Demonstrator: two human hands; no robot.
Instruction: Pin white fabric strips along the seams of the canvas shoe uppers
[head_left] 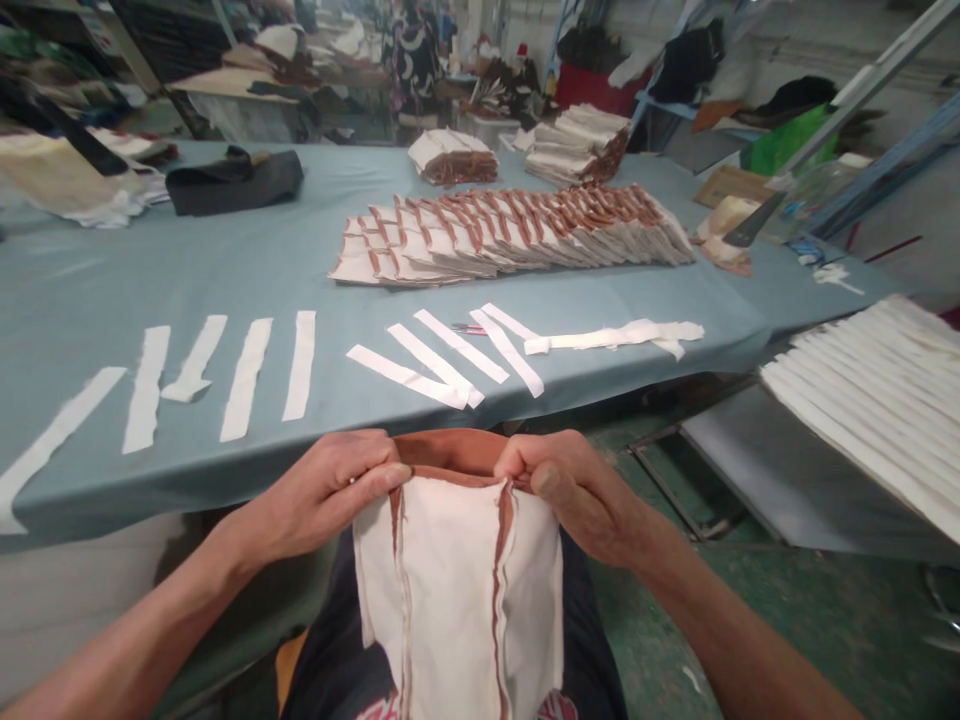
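White-and-brown stitched fabric piece (450, 580) — your left grip (349, 480) and right grip (581, 490) pinch its top edge — over dark clothing (594, 640) whose pink print (557, 706) is unreadable.

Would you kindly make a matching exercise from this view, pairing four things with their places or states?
1. Sewn piece
2. White strips
3. Dark bundle
4. Row of white-and-brown pieces

A. Laid out separately or crossing along the table's near side
B. Overlapping one another, beyond the scattered items
C. Gripped by left hand and right hand
D. Far side of the table, left half

Pairs: 1-C, 2-A, 3-D, 4-B
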